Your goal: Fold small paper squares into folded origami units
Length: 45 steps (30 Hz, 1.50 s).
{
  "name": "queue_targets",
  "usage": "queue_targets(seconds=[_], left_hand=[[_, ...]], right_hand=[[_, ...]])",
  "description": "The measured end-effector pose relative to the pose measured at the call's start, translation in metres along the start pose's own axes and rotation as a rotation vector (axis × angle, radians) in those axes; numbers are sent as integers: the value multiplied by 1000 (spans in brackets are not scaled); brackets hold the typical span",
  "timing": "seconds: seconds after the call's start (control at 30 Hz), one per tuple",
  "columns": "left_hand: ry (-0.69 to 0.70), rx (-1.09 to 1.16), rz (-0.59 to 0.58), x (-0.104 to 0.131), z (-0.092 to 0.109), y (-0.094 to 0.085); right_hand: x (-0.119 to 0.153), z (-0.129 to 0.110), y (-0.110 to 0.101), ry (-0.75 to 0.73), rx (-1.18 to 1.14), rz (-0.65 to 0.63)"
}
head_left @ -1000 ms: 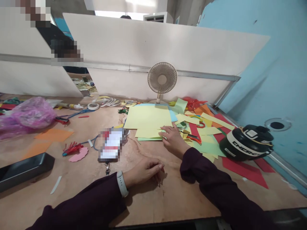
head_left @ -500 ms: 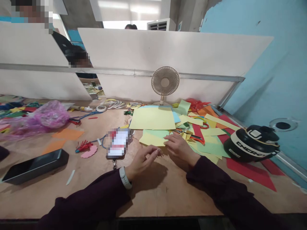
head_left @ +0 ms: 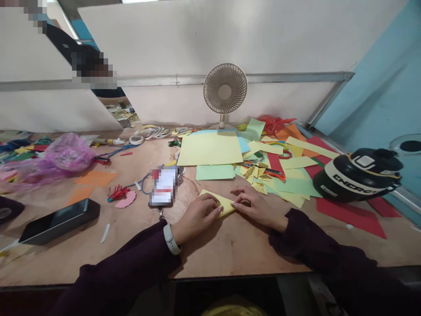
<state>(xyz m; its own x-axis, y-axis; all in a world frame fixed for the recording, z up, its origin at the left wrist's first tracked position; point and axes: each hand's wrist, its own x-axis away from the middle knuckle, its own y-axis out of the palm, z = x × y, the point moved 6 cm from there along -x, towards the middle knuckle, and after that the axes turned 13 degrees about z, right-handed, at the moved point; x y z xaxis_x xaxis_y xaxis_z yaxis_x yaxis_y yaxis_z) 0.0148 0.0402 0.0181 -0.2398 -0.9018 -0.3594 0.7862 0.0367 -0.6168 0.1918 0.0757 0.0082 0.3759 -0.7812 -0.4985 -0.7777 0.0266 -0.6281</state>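
The yellow paper [head_left: 226, 204] lies on the wooden table [head_left: 210, 261], its long axis slanting from far left to near right, one corner rightward; the left hand [head_left: 196, 215] presses it between nearly closed fingers, the right hand [head_left: 259, 207] pinches that corner; beyond stand a fan [head_left: 225, 88] and white partition [head_left: 148, 44]; the lidded jug [head_left: 338, 177] hides its contents.

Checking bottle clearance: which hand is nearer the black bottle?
Right. Right hand, at the yellow paper, is left of the black bottle, not touching; left hand is farther left.
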Motion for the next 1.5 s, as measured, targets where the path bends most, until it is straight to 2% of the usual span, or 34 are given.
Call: queue_targets(seconds=[0.23, 0.4, 0.57, 0.77, 1.0, 1.17, 1.5], left_hand=[[-18, -23, 39, 2, -2, 2], [18, -125, 72, 2, -4, 3], [14, -197, 67, 0, -8, 5], [9, -228, 33, -5, -11, 7], [2, -243, 21, -4, -11, 8], [-1, -255, 9, -5, -10, 8], [36, -231, 29, -7, -7, 8]], right_hand=[[2, 4, 13, 32, 55, 52], [3, 4, 16, 39, 136, 124], [4, 4, 16, 52, 182, 142], [4, 2, 16, 66, 224, 132], [3, -1, 15, 18, 252, 136], [2, -3, 15, 41, 267, 95], [-1, -3, 16, 81, 281, 92]])
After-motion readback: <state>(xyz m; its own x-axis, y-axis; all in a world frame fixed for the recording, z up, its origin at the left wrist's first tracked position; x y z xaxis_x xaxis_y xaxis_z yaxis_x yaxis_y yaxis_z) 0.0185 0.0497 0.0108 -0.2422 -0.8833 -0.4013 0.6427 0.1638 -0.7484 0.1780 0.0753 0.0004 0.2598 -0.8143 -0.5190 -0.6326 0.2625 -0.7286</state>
